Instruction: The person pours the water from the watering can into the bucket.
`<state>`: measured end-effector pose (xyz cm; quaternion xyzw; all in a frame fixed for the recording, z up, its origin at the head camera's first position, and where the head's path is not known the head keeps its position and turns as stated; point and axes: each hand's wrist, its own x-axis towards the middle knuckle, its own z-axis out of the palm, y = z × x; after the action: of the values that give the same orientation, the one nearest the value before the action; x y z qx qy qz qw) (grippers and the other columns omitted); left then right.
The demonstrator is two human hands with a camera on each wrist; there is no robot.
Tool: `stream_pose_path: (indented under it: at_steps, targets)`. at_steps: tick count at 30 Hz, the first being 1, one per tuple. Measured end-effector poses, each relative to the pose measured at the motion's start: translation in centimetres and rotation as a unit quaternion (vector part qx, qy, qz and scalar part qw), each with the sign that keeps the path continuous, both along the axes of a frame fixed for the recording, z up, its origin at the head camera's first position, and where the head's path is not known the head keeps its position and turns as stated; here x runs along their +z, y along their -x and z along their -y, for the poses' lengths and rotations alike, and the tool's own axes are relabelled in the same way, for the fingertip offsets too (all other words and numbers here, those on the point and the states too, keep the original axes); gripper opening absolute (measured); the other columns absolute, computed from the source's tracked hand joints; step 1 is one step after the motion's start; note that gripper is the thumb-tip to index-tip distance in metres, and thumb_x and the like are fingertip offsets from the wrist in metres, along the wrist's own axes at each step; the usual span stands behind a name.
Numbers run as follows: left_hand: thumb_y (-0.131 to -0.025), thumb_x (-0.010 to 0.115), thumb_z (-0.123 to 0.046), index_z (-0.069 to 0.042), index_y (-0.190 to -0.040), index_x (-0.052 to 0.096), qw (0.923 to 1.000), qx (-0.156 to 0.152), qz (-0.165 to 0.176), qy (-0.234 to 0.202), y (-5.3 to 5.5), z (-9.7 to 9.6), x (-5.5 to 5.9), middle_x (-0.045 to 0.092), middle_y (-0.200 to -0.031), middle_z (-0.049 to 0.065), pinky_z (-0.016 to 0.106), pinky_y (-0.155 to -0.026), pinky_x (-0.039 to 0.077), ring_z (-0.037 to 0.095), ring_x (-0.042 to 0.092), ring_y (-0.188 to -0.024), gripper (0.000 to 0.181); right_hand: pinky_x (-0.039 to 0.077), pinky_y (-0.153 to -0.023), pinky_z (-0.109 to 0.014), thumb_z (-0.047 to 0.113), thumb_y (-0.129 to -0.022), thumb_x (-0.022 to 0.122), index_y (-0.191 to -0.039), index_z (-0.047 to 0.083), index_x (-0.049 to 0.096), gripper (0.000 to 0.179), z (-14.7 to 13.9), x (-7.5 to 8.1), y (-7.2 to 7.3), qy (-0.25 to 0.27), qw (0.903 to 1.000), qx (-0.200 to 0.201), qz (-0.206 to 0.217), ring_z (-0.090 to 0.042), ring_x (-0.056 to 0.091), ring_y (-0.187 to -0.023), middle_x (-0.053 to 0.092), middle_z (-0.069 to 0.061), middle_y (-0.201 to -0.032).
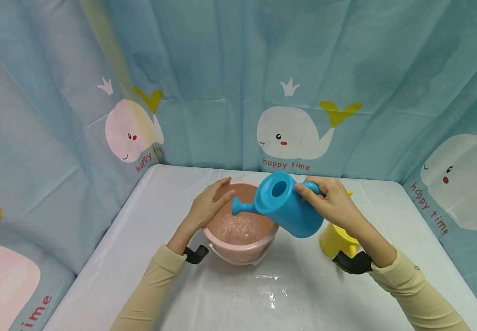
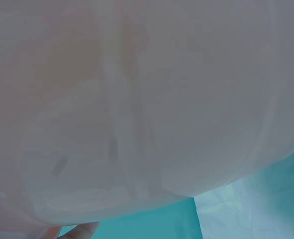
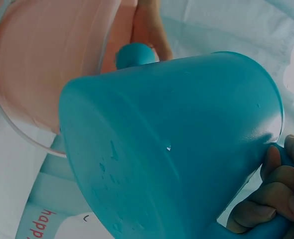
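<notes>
My right hand (image 1: 332, 202) grips the handle of a blue watering can (image 1: 296, 214), its fingers curled round the handle in the right wrist view. The can is held tilted, its spout over the opening of a pink bucket (image 1: 240, 248). Rippling water (image 1: 238, 227) lies in the bucket. At the bucket's left rim is my left hand (image 1: 207, 204), fingers fairly straight and thumb apart over the opening. In the left wrist view the bucket's pale outer wall (image 2: 152, 109) fills most of the picture, and only a bit of finger (image 2: 82, 231) shows.
A yellow container with a handle (image 1: 333, 241) stands on the white-covered table (image 1: 172, 197), partly hidden behind my right forearm. Wet patches (image 1: 271, 299) shine in front of the bucket. A blue whale-print curtain (image 1: 205, 133) encloses the back and sides. The bucket's white handle (image 1: 238, 263) hangs down.
</notes>
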<state>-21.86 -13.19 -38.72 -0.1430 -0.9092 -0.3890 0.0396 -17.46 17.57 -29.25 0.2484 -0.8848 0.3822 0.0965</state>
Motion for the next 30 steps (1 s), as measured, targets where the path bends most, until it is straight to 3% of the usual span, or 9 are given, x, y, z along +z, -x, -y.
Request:
stream_pose_path:
  at_steps: [30]
  targets:
    - [-0.089, 0.039, -0.063, -0.03, -0.142, 0.035, 1.0, 0.002, -0.001, -0.003, -0.12, -0.02, 0.0, 0.042, -0.143, -0.002, 0.058, -0.102, 0.031, 0.025, 0.037, -0.133, 0.063, 0.045, -0.066, -0.033, 0.031, -0.093, 0.056, -0.066, 0.011, 0.049, 0.034, 0.52, 0.77, 0.2, -0.039, 0.9989, 0.006, 0.026, -0.018, 0.05, -0.06, 0.038, 0.002, -0.056]
